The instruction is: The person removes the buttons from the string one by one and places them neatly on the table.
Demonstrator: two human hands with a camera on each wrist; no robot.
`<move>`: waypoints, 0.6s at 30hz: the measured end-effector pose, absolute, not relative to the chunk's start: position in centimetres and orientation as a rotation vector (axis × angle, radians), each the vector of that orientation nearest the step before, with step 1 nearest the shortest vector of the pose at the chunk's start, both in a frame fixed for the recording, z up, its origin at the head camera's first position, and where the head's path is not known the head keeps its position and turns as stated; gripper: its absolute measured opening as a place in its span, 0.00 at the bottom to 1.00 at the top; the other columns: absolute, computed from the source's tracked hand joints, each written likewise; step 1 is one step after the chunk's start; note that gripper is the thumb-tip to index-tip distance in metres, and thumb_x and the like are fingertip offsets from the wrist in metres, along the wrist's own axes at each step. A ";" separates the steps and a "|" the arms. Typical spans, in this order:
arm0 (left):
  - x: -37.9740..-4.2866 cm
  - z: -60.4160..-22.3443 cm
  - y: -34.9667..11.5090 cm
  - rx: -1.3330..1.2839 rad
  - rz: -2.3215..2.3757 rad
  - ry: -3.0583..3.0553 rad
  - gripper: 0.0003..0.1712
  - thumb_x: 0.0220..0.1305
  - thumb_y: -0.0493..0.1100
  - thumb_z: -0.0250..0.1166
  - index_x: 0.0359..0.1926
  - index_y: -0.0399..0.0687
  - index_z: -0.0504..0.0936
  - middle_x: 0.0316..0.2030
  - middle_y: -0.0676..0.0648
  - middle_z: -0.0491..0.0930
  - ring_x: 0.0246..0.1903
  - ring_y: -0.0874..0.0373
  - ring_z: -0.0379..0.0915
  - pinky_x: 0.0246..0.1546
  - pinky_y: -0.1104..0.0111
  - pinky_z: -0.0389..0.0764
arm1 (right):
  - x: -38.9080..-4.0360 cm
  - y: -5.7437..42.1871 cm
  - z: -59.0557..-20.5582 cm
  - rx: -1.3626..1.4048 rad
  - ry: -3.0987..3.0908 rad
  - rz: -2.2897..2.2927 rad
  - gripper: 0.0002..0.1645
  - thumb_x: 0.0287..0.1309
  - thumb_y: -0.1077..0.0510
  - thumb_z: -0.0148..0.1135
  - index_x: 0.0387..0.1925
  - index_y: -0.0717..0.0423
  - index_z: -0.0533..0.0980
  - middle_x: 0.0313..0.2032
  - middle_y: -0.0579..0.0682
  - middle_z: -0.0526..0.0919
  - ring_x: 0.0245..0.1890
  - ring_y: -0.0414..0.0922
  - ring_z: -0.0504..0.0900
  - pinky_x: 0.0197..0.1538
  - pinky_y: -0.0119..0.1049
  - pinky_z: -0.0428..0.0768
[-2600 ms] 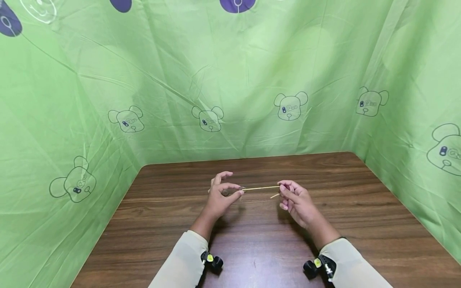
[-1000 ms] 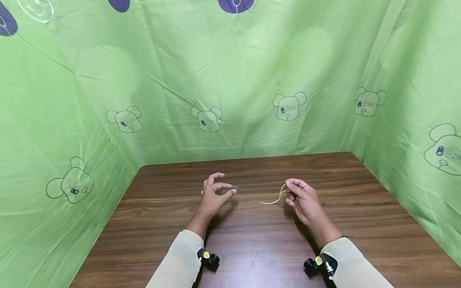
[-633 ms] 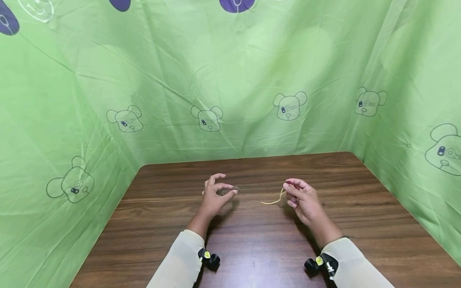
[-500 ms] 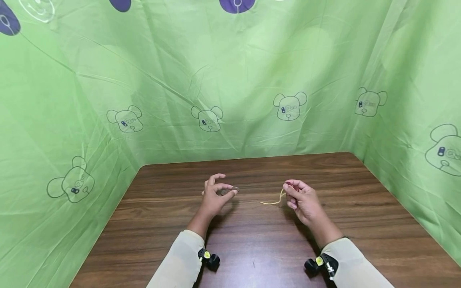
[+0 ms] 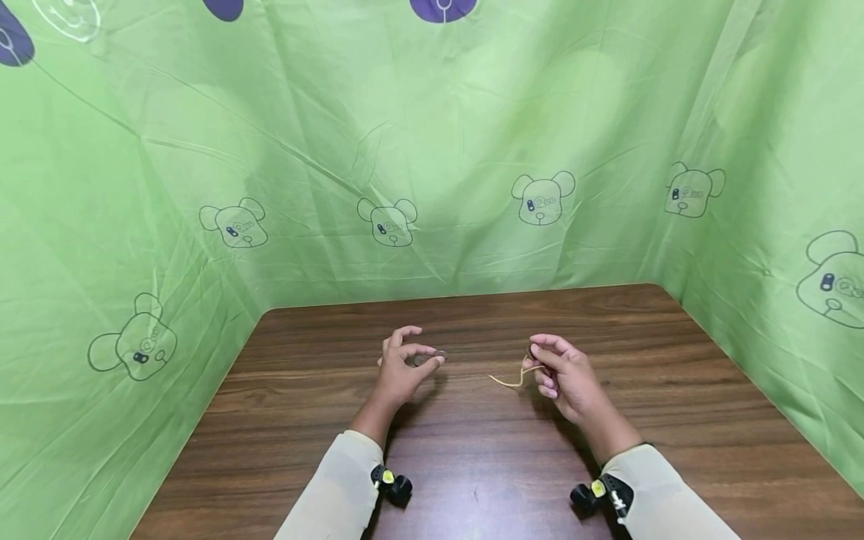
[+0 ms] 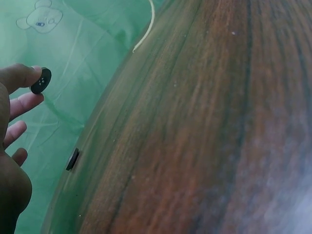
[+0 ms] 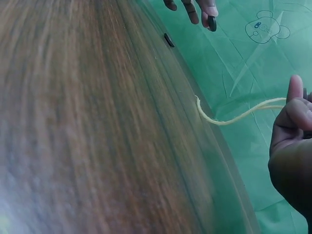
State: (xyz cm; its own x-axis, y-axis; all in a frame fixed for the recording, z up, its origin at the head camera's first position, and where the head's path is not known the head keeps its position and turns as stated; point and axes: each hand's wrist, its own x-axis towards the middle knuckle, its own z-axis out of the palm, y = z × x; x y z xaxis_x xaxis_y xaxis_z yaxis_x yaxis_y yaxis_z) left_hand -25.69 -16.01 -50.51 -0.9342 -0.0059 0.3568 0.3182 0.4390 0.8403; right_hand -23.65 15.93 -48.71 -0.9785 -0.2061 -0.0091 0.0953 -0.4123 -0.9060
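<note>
My left hand (image 5: 400, 375) pinches a dark round button (image 6: 41, 81) with several small holes between thumb and index finger, its other fingers spread. A second dark button (image 6: 72, 159) lies on the table beneath that hand. My right hand (image 5: 570, 375) holds a thin yellow string (image 5: 516, 385), whose loose end hangs left toward the table in a curve. At the tips of the right thumb and index finger shows a small dark round piece (image 5: 532, 350), mostly covered by the fingers. A gap separates the string's end from the left hand's button.
Both hands are above a brown wood-grain table (image 5: 472, 442). Green cloth (image 5: 459, 150) with printed bear heads stands behind it and at both sides. A black wrist camera (image 5: 398, 490) sits on the left sleeve, another camera (image 5: 584, 500) on the right.
The string, earlier stretched straight between both hands, now hangs slack from the right hand alone. The hands have moved slightly apart. A reddish piece at the right fingertips has turned and looks dark now.
</note>
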 end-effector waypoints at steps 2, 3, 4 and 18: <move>-25.7 -50.5 -16.0 -0.267 -1.492 -2.389 0.07 0.58 0.47 0.83 0.35 0.51 0.95 0.68 0.48 0.78 0.72 0.42 0.62 0.69 0.37 0.53 | -23.6 16.0 -48.7 -0.166 1.606 -2.471 0.14 0.83 0.62 0.55 0.49 0.41 0.84 0.30 0.45 0.90 0.17 0.31 0.65 0.18 0.21 0.64; -25.7 -50.5 -16.0 -0.267 -1.492 -2.390 0.07 0.58 0.47 0.83 0.35 0.51 0.95 0.67 0.48 0.78 0.72 0.42 0.62 0.69 0.37 0.53 | -23.6 16.0 -48.7 -0.168 1.614 -2.459 0.16 0.83 0.62 0.54 0.49 0.39 0.85 0.31 0.45 0.91 0.17 0.31 0.65 0.18 0.21 0.64; -25.7 -50.5 -16.0 -0.266 -1.492 -2.391 0.07 0.58 0.47 0.83 0.35 0.51 0.95 0.67 0.48 0.78 0.73 0.42 0.62 0.70 0.37 0.53 | -23.6 16.0 -48.8 -0.167 1.619 -2.449 0.17 0.83 0.61 0.54 0.49 0.38 0.86 0.31 0.45 0.91 0.18 0.31 0.65 0.19 0.21 0.64; -25.8 -50.7 -16.1 -0.265 -1.473 -2.398 0.07 0.59 0.47 0.83 0.35 0.51 0.95 0.67 0.47 0.78 0.73 0.42 0.62 0.69 0.38 0.54 | -23.7 15.7 -48.8 -0.163 1.704 -2.342 0.15 0.74 0.68 0.63 0.52 0.45 0.81 0.33 0.45 0.90 0.19 0.32 0.64 0.20 0.22 0.64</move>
State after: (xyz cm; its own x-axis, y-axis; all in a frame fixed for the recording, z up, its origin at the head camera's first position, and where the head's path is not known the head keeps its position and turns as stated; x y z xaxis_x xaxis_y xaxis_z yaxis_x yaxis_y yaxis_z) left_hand -25.81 -16.13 -50.74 -0.9338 -0.0062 0.3578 0.3164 0.4531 0.8334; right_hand -23.71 15.69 -48.80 -0.9651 -0.2571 -0.0503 0.1269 -0.2910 -0.9483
